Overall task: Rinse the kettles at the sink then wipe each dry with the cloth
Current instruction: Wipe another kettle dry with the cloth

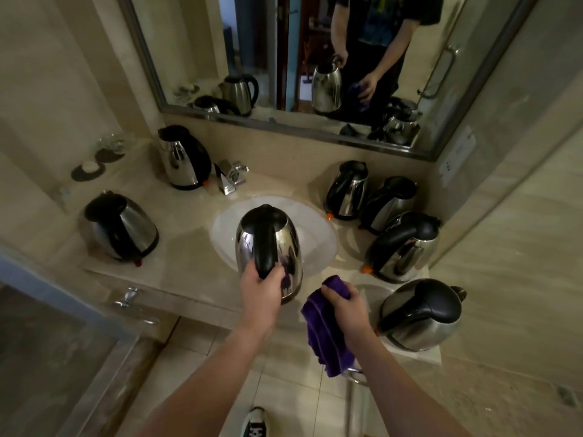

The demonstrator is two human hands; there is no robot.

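My left hand [261,287] grips the black handle of a steel kettle [285,244], holding it above the front of the white sink [318,234]. My right hand [345,302] holds a purple cloth [325,335] just right of that kettle; the cloth hangs down past the counter edge and is a little apart from the kettle. Two steel kettles stand left of the sink, one at the back [183,157] and one nearer [121,227]. Several more kettles stand on the right, among them one near the front edge [421,315] and one behind it [405,246].
A chrome tap [232,176] stands behind the sink. A large mirror [284,52] covers the wall above the beige counter [189,266]. Small glasses and a soap dish [90,168] sit at the far left. A glass partition [47,342] is at lower left, a shoe [255,421] on the tiled floor.
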